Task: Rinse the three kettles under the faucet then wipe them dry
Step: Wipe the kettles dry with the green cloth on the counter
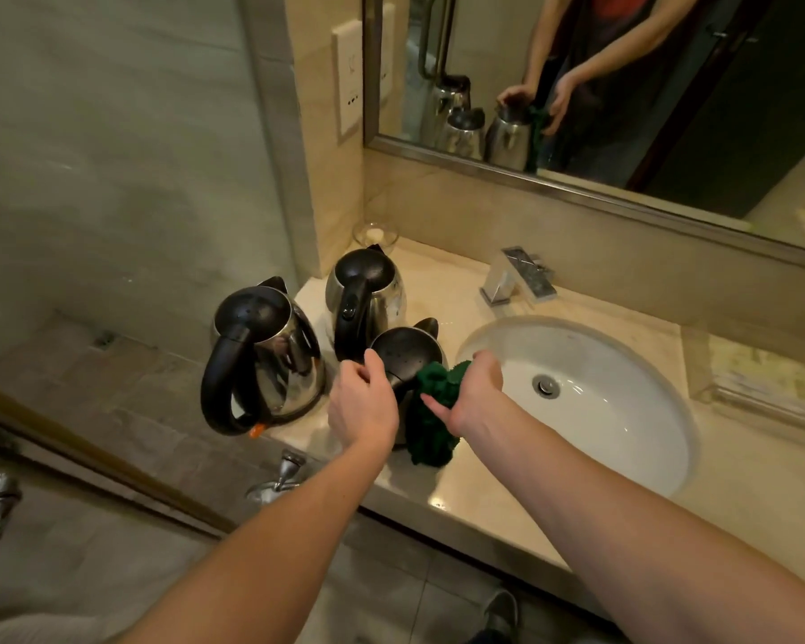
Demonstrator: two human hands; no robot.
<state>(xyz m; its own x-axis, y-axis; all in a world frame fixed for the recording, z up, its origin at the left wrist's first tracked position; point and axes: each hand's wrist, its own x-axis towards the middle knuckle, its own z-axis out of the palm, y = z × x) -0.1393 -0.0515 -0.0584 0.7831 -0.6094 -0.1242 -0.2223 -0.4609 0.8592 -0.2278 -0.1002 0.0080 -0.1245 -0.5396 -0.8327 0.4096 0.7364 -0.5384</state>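
Note:
Three steel kettles with black lids and handles stand on the marble counter left of the sink. The largest kettle (263, 355) is at the counter's left end, a second kettle (368, 295) stands behind near the wall. The nearest kettle (407, 353) is between my hands. My left hand (361, 402) grips its handle area from the left. My right hand (472, 392) presses a dark green cloth (433, 411) against its right side, fingers curled round the cloth. The kettle's lower body is hidden by my hands and the cloth.
A white oval sink (591, 392) lies to the right, with a square chrome faucet (516, 276) behind it. A small glass dish (375, 235) sits in the back corner. A mirror (623, 86) spans the wall above. A folded towel (762, 378) lies far right.

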